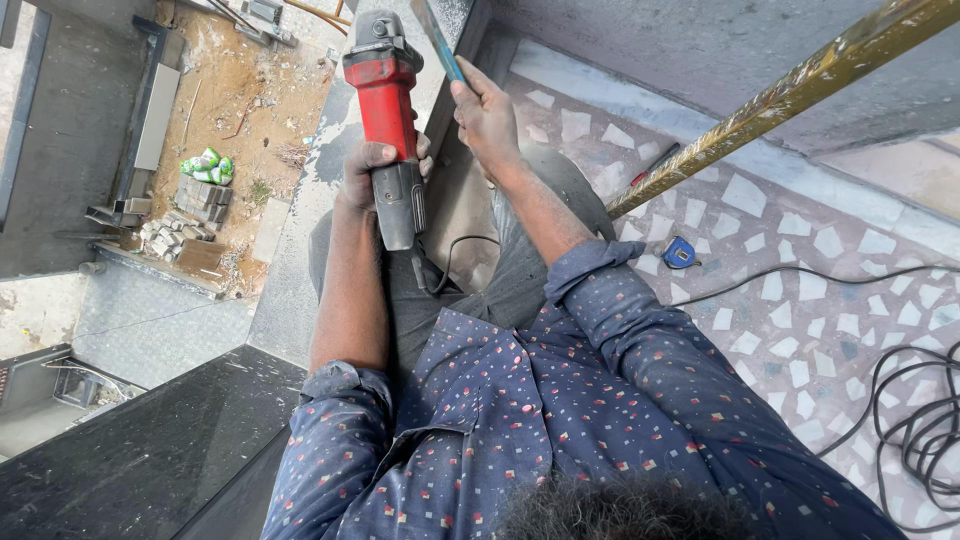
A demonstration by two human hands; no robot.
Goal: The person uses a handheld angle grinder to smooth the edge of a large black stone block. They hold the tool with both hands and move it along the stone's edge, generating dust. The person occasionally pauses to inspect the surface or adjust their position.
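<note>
My left hand (365, 172) grips a red and grey angle grinder (388, 110) around the middle of its body, with the head pointing away from me. The grinder's black cord (452, 262) hangs down over my lap. My right hand (487, 112) is just to the right of the grinder's head. It is closed on a thin blue-green flat tool (437, 38) that slants up to the top edge. Both hands are over the grey stone ledge (300, 250).
A yellowish metal bar (790, 92) crosses the upper right diagonally. On the mosaic floor (800, 330) lie a blue tape measure (680, 252), a red marker (655, 163) and coils of black cable (915, 430). A black stone slab (150, 450) is at lower left. Past the ledge is a drop to dirt ground with bricks (200, 200).
</note>
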